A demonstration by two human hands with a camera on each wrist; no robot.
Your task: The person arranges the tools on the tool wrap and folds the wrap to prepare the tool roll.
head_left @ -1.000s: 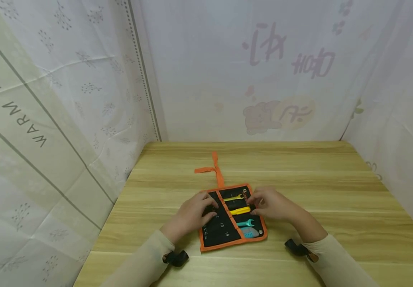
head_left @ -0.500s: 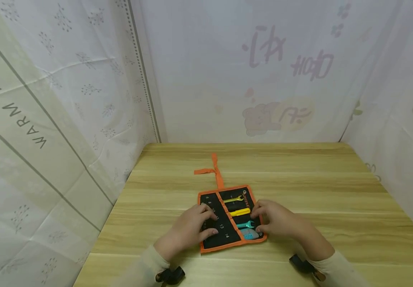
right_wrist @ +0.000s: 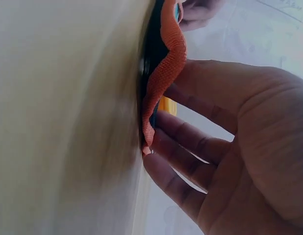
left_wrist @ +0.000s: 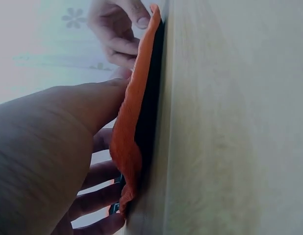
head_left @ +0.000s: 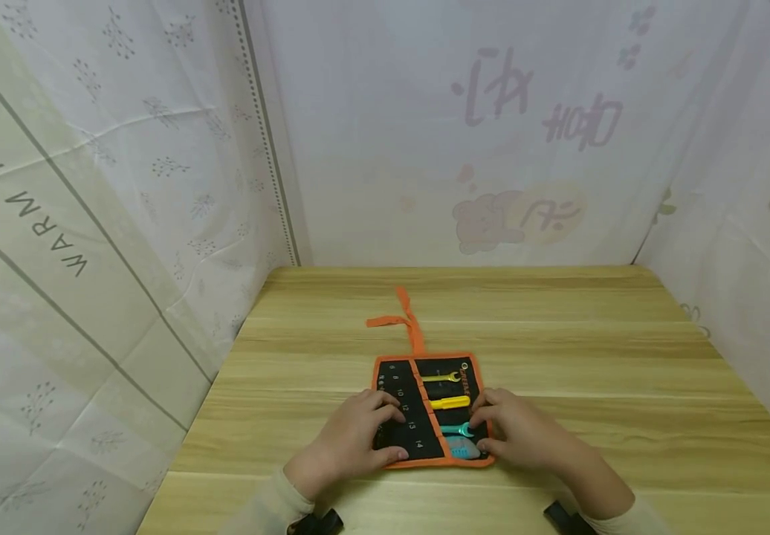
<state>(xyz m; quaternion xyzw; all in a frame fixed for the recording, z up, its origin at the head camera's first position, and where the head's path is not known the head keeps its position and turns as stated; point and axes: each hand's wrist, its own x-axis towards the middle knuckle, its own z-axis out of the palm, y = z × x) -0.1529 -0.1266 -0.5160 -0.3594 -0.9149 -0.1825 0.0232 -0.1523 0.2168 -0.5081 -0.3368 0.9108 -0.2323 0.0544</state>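
Observation:
A black tool roll (head_left: 448,355) with orange binding lies unrolled on the table, printed numbers on its left panel. In its right half show a yellow open-end wrench (head_left: 441,378), a yellow handle (head_left: 450,403), a teal open-end wrench (head_left: 457,429) and a grey-and-blue rounded tool (head_left: 463,447). My left hand (head_left: 351,438) rests on the left panel, fingers loosely bent, thumb near the front edge. At the right edge, my right hand (head_left: 522,427) touches the roll with relaxed fingers. Both wrist views show fingers along the wavy orange binding (right_wrist: 166,68), over the roll's upper side.
Orange tie straps (head_left: 415,334) stretch from the roll toward the back of the wood-grain table (head_left: 559,319). Printed curtains (head_left: 371,134) hang behind the table and on both sides. Black wrist camera mounts (head_left: 565,518) sit low at each wrist.
The tool roll has turned slightly clockwise, so its front edge lies straighter across the table. Both hands have come nearer to the person, and the left no longer covers the panel's upper numbers.

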